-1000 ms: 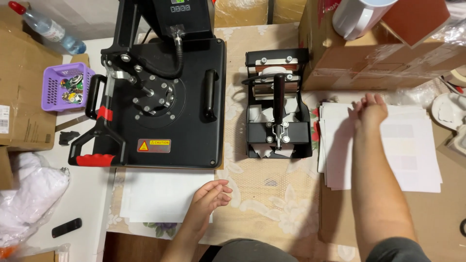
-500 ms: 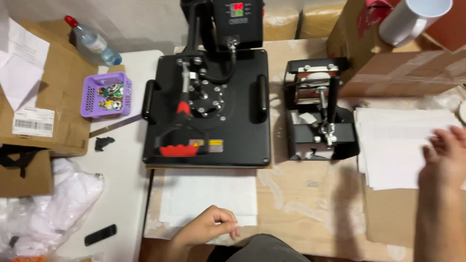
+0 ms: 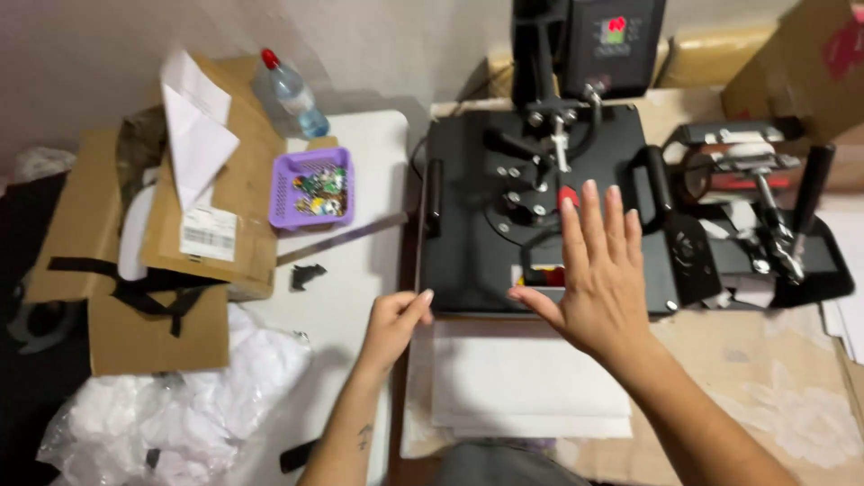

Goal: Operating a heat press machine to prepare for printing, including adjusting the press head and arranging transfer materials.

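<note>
The right hand is held flat at centre frame, fingers spread and pointing up — the forearm runs in from the lower right. The left hand is loosely curled, left of centre, empty.

Boxes, labels and one lit screen around the press

An open brown cardboard box stands at the left, a white rectangular shipping label stuck on its flap. A small screen glowing red and green sits on the black control box at top centre. A yellow-and-red warning label shows on the press's front edge. Another brown carton fills the top right corner.
</note>
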